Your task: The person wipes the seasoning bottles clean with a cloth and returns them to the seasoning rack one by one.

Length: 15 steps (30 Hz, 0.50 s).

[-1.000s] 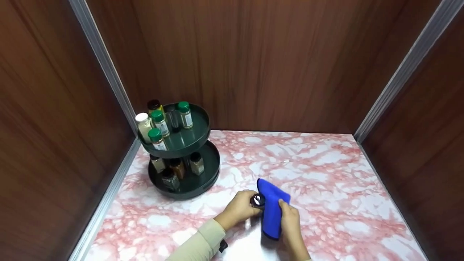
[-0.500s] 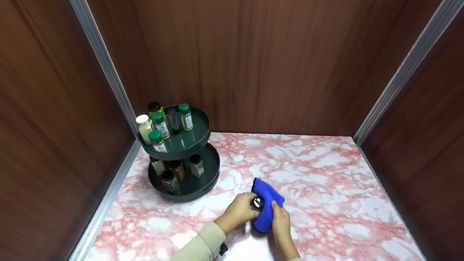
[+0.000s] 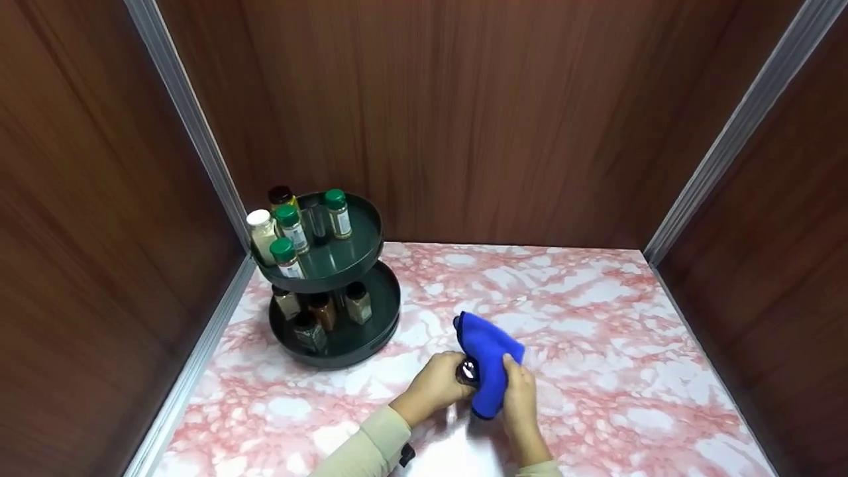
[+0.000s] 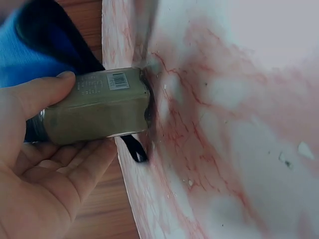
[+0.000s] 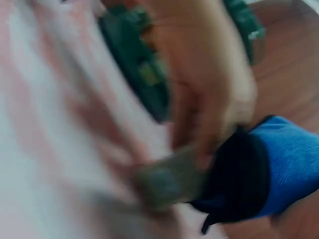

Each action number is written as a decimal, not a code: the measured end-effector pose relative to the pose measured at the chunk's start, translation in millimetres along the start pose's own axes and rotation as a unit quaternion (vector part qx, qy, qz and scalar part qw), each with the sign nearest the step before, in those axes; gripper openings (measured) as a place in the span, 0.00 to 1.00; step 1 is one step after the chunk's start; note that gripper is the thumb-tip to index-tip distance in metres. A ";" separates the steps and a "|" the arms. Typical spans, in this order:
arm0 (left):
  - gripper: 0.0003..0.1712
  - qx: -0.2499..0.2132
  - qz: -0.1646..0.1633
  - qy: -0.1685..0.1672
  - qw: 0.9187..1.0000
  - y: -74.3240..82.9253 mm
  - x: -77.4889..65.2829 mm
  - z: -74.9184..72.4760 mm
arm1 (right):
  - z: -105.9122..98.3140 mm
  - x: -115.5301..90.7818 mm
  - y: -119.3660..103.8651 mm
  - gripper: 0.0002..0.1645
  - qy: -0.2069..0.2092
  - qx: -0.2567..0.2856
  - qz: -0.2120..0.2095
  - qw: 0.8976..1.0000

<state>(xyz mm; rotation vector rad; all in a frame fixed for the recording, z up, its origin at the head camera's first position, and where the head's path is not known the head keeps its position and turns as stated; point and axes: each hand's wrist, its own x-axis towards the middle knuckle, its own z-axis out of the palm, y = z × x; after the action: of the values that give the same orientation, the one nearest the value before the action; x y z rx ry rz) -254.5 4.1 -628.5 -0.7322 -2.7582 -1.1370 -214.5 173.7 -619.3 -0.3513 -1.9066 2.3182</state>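
Note:
My left hand [image 3: 432,385] grips a spice jar [image 4: 102,107] filled with grey-green powder. Its dark shiny cap faces up in the head view; in the left wrist view, a barcode label shows on its side, with the thumb on top and fingers beneath. A blue cloth [image 3: 489,361] with black edging stands bent against the jar's right side. My right hand [image 3: 521,401] holds this cloth by its right side, thumb on the near face; its other fingers are hidden behind the cloth. The right wrist view is blurred, showing the jar [image 5: 167,181] beside the cloth [image 5: 289,164].
A dark green two-tier round rack [image 3: 344,262] stands at the back left. Several jars with green, white or dark caps sit on its upper tray, and several dark-capped jars on the lower one [image 3: 381,331]. Wood panels enclose the pink marbled table [image 3: 596,344].
The cloth and right hand first shifted left against the jar, then slightly up and right. A dark edge now shows at the cloth's upper left. My left hand has barely moved, still holding the jar.

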 end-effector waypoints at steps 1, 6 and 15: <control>0.18 0.001 -0.003 0.000 1.000 0.5 -0.7 0.6 | 0.4 1.9 8.2 0.24 0.005 -0.007 0.009 1.000; 0.19 -0.003 -0.011 -0.007 1.000 1.4 -2.0 2.8 | -4.7 -2.7 25.7 0.27 0.022 -0.102 0.033 0.994; 0.19 -0.026 -0.021 0.004 0.999 -1.7 -1.3 3.4 | -12.3 -21.7 8.0 0.26 0.036 -0.095 0.044 0.994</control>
<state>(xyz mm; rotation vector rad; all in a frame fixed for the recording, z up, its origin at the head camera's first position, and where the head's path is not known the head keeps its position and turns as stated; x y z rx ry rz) -253.8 4.8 -632.4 -0.6758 -2.7605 -1.2205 -190.0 178.6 -627.1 -0.5408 -2.1207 2.1474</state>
